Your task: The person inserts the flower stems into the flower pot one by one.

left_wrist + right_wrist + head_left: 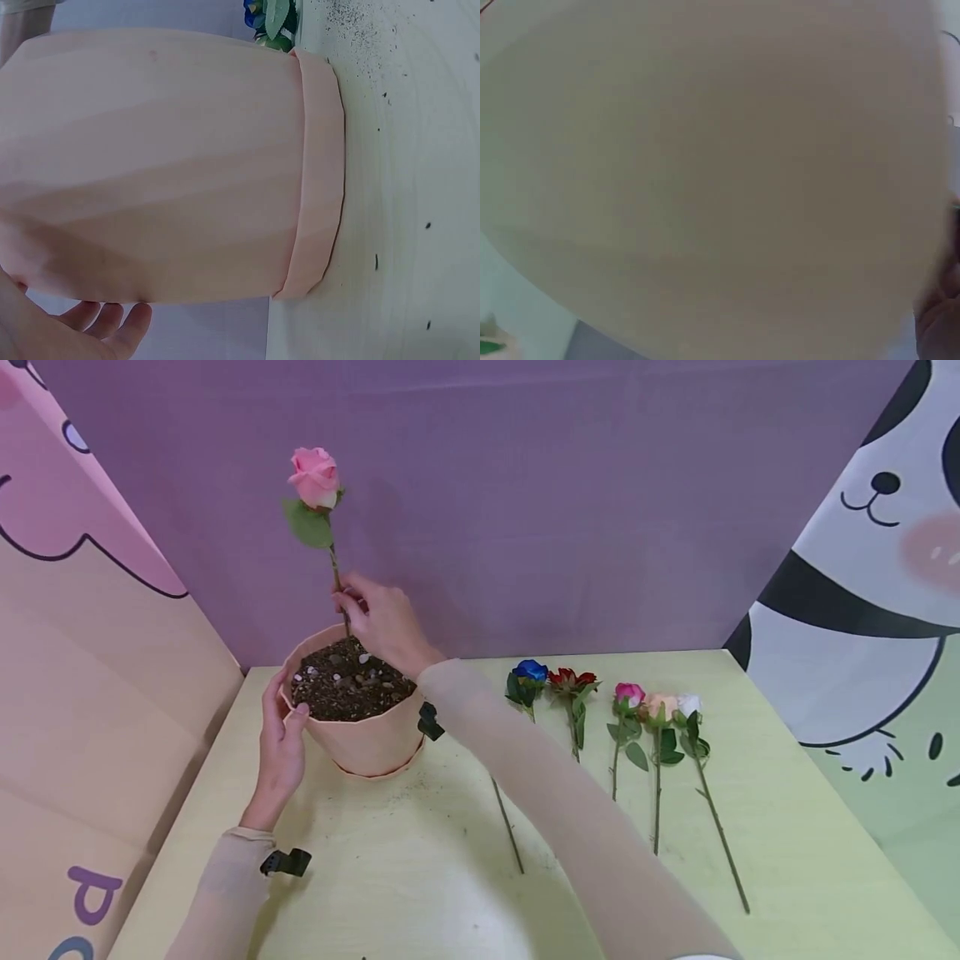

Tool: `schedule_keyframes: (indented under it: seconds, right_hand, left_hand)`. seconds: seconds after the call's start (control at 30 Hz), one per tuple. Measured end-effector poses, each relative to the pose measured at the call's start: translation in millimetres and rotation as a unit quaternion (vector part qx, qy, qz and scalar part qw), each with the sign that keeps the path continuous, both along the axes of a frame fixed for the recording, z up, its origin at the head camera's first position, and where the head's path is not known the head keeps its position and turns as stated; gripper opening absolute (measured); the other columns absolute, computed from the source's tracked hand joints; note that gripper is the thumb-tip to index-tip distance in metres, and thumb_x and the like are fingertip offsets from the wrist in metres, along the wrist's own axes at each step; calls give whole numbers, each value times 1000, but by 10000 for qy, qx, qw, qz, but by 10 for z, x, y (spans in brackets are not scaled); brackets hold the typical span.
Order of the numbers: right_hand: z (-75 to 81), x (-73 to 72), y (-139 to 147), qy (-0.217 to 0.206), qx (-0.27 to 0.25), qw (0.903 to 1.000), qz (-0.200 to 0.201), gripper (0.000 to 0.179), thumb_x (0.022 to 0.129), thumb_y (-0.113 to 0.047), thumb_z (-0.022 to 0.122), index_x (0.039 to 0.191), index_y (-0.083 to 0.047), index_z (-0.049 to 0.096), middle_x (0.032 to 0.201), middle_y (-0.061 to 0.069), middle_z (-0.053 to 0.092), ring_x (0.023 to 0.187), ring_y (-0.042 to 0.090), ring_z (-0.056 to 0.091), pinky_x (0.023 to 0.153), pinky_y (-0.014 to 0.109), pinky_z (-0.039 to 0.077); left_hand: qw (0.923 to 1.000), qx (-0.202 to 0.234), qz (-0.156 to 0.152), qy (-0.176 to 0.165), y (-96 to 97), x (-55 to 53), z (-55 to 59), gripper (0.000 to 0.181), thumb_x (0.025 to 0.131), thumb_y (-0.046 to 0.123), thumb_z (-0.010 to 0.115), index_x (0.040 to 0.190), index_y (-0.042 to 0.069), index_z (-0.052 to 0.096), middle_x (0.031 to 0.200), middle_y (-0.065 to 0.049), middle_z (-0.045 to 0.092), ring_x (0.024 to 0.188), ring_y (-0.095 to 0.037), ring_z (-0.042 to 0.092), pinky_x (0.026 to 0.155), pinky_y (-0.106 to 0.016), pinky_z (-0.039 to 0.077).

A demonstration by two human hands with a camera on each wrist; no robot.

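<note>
A pink artificial-looking rose (315, 478) stands nearly upright over the flowerpot (367, 743) in the head view. My right hand (390, 618) pinches its stem between thumb and fingers, just above the dark soil (341, 681). The stem's lower end meets the soil at the back of the pot. At the left side of the pot, my left hand (281, 752) holds the wall, thumb near the rim and fingers around the outside. In the left wrist view, fingertips (135, 326) rest along the pot's side. The pot wall (720, 180) fills most of the right wrist view, blurred.
To the right on the table (795, 793) lie a blue rose (531, 671), a dark red flower (572, 682), a magenta rose (630, 694), a peach rose (660, 706) and a white rose (688, 703). Soil crumbs dot the tabletop before the pot. A purple backdrop (562, 510) rises behind.
</note>
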State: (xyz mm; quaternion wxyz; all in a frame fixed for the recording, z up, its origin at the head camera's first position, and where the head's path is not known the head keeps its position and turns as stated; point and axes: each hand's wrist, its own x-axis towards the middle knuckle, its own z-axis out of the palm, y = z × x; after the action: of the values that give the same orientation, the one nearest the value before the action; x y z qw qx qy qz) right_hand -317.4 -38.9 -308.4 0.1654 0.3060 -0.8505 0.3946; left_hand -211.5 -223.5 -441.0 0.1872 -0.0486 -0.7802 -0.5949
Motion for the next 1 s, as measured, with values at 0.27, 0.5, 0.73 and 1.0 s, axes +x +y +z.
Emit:
schedule_keyframes:
  seconds: [0.27, 0.5, 0.73, 1.0]
  right_hand:
    - [-284, -22, -4, 274, -193, 9994, 3, 23, 114, -24, 49, 113, -13, 69, 97, 3, 78, 74, 13, 63, 72, 25, 48]
    - [-376, 3, -82, 243, -205, 9993, 212, 23, 114, -22, 48, 117, -13, 70, 98, 4, 78, 74, 13, 64, 69, 22, 47]
    - [-416, 8, -155, 323, -223, 9991, 150, 22, 113, -24, 52, 118, -15, 72, 97, 0, 79, 73, 11, 64, 69, 22, 47]
    - [-395, 14, -175, -383, -988, 9938, 333, 30, 108, -24, 63, 136, -15, 69, 112, 3, 83, 102, 17, 79, 90, 25, 59]
  left_hand:
    - [10000, 61, -4, -33, 7, 40, -25, 64, 111, 20, 39, 171, 24, 18, 175, -14, 27, 157, -38, 32, 125, -65, 28]
    - [9999, 65, 93, 1, -50, 83, -60, 64, 111, 19, 40, 171, 22, 18, 177, -10, 24, 160, -38, 28, 126, -64, 26]
    - [9999, 100, 132, -12, -102, 89, -59, 64, 110, 17, 39, 171, 21, 18, 176, -13, 25, 159, -38, 29, 126, -64, 27]
    - [9999, 37, 114, 30, -126, 96, -49, 64, 111, 19, 39, 170, 18, 18, 175, -15, 26, 158, -40, 31, 125, -65, 28]
